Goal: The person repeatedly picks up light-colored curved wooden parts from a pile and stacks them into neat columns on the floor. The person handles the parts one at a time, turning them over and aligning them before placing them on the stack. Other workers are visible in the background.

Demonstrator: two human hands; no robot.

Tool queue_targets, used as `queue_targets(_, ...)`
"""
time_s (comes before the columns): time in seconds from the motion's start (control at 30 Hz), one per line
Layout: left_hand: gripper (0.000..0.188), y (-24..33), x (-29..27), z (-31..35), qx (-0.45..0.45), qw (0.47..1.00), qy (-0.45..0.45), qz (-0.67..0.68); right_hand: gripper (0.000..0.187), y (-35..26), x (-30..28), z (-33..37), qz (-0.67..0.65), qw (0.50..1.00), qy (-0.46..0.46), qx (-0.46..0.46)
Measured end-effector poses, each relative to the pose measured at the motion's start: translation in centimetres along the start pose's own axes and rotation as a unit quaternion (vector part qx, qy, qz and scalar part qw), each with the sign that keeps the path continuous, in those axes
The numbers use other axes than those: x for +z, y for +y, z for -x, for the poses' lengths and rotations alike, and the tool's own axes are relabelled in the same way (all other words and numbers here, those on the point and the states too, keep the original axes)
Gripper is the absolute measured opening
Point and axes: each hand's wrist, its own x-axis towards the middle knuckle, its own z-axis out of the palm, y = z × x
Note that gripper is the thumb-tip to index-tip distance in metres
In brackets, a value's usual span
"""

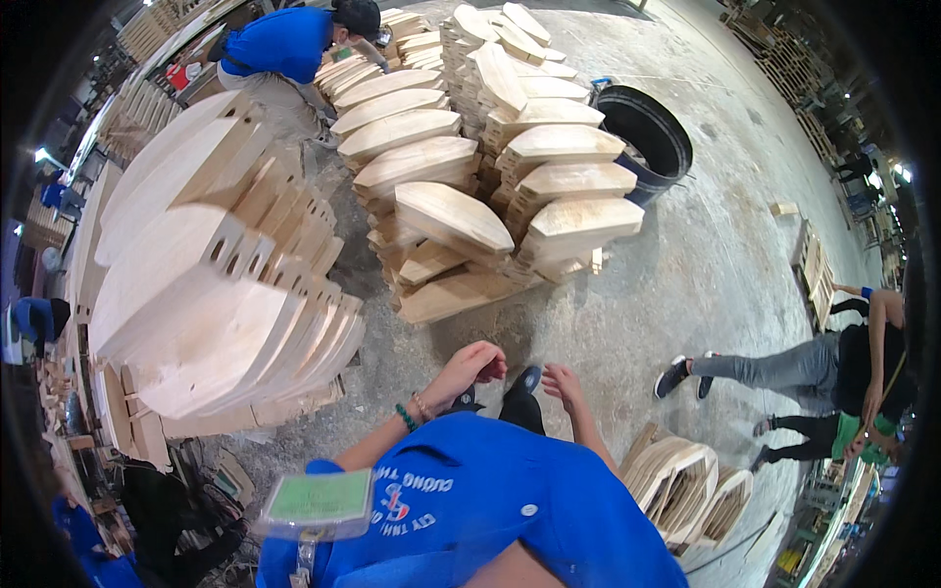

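Note:
My left hand point(472, 367), with beads on its wrist, hangs in front of my body, fingers loosely curved and holding nothing. A little apart to its right is my right hand point(564, 384), empty, its fingers partly spread. Beyond both hands, on the floor, rise stacks of pale shaped wooden boards point(583, 145) with pointed ends. One board point(453, 218) lies slanted on the near stack, and neither hand touches it. To the left, nearest my left hand, stands a big pile of curved wooden panels point(206, 343) with slots along their edges.
A black round bin point(676, 147) stands right of the stacks. At the far left a co-worker in a blue shirt point(274, 47) bends over boards. Another person's grey-trousered leg point(765, 361) reaches in from the right. More curved wooden pieces point(676, 475) stand at lower right.

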Motion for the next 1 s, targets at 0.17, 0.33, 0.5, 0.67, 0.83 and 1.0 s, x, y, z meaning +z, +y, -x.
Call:
queue_targets(0.17, 0.030, 0.5, -0.7, -2.0, -0.013, 0.983, 0.166, 0.070, 0.033, -14.2, 2.9, -8.9, 0.097, 0.975, -0.144, -0.140)
queue_targets(0.33, 0.031, 0.1, -0.4, -6.0, 0.012, 0.930, 0.322, 0.176, 0.024, -23.0, -0.8, -11.1, -0.004, 0.974, -0.140, -0.178)
queue_targets(0.5, 0.032, 1.8, 3.7, -12.2, -0.011, 0.919, 0.329, 0.218, 0.023, -30.0, -14.4, -16.6, -0.068, 0.953, 0.125, -0.266)
queue_targets(0.67, 0.032, 3.0, 6.3, -16.8, -0.029, 0.932, 0.287, 0.217, 0.024, -36.9, -21.4, -21.7, -0.056, 0.957, 0.133, -0.250)
queue_targets(0.83, 0.031, 4.0, 6.7, -17.8, -0.030, 0.919, 0.334, 0.209, 0.023, -42.9, -15.7, -25.6, 0.065, 0.943, 0.038, -0.323)
queue_targets(1.0, 0.029, 3.6, 5.8, -18.8, -0.011, 0.908, 0.362, 0.211, 0.044, -48.1, -1.7, -27.8, 0.259, 0.834, -0.002, -0.487)
